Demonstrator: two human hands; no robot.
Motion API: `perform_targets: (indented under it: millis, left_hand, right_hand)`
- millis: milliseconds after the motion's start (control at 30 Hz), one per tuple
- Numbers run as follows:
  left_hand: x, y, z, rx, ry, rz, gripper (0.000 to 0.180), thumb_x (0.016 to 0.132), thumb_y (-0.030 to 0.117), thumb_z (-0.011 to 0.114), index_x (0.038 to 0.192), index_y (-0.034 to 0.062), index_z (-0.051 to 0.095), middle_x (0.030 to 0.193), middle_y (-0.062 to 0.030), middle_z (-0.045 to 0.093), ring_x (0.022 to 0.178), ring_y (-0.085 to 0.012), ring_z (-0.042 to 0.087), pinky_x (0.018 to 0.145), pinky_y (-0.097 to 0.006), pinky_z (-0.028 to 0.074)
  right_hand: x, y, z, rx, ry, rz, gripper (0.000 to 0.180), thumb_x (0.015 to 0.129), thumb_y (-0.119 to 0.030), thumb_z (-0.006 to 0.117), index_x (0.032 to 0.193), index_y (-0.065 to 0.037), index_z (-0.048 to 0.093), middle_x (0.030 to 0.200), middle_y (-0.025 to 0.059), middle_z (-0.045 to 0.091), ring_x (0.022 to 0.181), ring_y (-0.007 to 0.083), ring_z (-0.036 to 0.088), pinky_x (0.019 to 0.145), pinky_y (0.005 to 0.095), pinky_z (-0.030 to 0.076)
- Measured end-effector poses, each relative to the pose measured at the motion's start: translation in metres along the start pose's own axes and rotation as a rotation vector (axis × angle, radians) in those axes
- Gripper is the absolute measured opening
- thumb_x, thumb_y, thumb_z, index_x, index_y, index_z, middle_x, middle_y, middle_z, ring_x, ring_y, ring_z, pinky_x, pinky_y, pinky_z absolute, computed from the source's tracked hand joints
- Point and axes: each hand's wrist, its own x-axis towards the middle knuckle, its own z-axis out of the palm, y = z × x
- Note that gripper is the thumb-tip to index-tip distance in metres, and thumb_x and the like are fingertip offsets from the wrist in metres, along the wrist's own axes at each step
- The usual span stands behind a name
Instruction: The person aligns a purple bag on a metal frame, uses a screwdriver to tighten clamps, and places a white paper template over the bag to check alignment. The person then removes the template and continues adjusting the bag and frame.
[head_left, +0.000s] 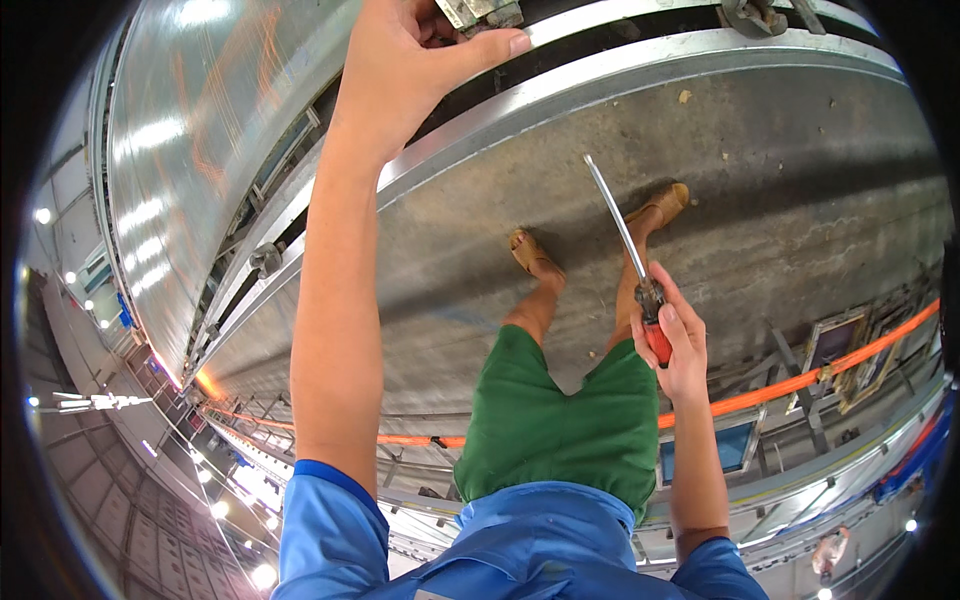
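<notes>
My left hand (415,65) reaches to the top edge, at the long metal-railed table. Its fingers curl beside a small worn metal block (482,12), with the thumb stretched along the block's near side. The fingertips are partly hidden, and the picture's edge cuts off the block's far part. In my right hand (675,340) is a screwdriver (620,220), gripped by its red and black handle. Its long bare shaft points up and to the left, over the floor, and the tip touches nothing.
A silver rail (600,85) curves along the table's near side, with a large shiny sheet surface (160,130) at left. Behind me runs an orange strip (780,392) along a rack with frames (845,350). Small scraps lie on the concrete floor (480,200). Another person (828,552) is far off at lower right.
</notes>
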Motion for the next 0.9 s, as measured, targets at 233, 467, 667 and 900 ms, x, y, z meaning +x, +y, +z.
perform_targets:
  millis: [233,467,667,900]
  left_hand:
    - [0.002,-0.009,-0.011,0.039,-0.083,0.147,0.113,0.079,-0.01,0.076,0.164,0.0026,0.003,0.155,-0.0125,0.041,0.129,-0.0181,0.051,0.107,-0.031,0.043]
    - [0.0,0.0,-0.012,-0.044,-0.14,-0.015,0.107,0.077,-0.012,0.062,0.165,0.006,0.004,0.157,-0.0094,0.041,0.129,-0.0177,0.052,0.105,-0.028,0.042]
    - [-0.004,-0.009,-0.014,-0.19,-0.008,0.034,0.091,0.089,-0.004,0.065,0.165,0.0074,0.015,0.144,-0.0068,0.053,0.114,-0.0137,0.057,0.093,-0.028,0.048]
    - [0.0,-0.006,-0.008,-0.016,0.076,-0.024,0.084,0.095,0.006,0.07,0.163,0.0067,0.021,0.111,0.0003,0.063,0.089,-0.0086,0.057,0.073,-0.024,0.048]
  right_hand:
    - [-0.02,0.009,-0.004,0.11,0.017,0.009,0.052,0.109,-0.023,0.047,0.155,-0.001,0.038,0.084,0.0138,0.061,0.052,0.0082,0.042,0.048,0.0206,0.035]
    - [-0.028,0.011,-0.015,0.064,0.056,0.009,0.052,0.108,-0.023,0.048,0.155,-0.002,0.04,0.083,0.0131,0.061,0.053,0.0081,0.042,0.048,0.0204,0.035]
    - [-0.034,0.0,-0.009,-0.109,-0.035,-0.09,0.05,0.105,-0.021,0.053,0.151,-0.001,0.046,0.086,0.0115,0.064,0.056,0.0079,0.046,0.051,0.0208,0.038]
    - [0.016,-0.019,0.058,-0.135,-0.064,-0.265,0.047,0.105,-0.016,0.053,0.15,-0.003,0.049,0.086,0.0073,0.064,0.057,0.0053,0.045,0.053,0.0196,0.038]
